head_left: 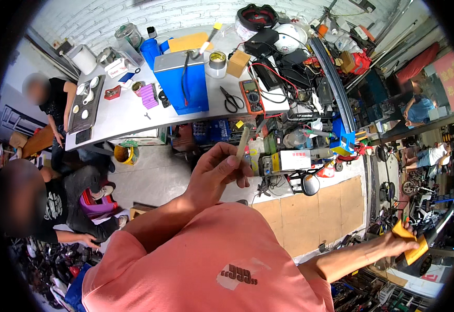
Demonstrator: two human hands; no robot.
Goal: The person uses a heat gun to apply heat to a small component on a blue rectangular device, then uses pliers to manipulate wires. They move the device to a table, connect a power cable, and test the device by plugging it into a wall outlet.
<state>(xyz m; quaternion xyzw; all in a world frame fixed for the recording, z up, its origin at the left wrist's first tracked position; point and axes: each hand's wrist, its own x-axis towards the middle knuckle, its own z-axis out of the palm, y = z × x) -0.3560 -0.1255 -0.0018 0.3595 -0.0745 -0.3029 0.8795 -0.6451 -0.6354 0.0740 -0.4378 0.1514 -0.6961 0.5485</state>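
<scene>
In front of my chest my left hand is closed, pinching a thin pale yellowish strip between thumb and fingers. The strip points up toward the workbench; its exact kind does not show. Far out to the right, my right hand is closed around a yellow-orange folded sheet or packet, apart from the bench. Beyond my left hand, a blue battery-like box with a dark cable on top stands on the white workbench. Scissors and an orange multimeter lie beside it.
Two people sit or stand at the left, one close to the bench. A yellow bucket stands on the floor. Tape rolls, cables and chargers crowd the bench's right end. Flattened cardboard covers the floor ahead. More people are in the right background.
</scene>
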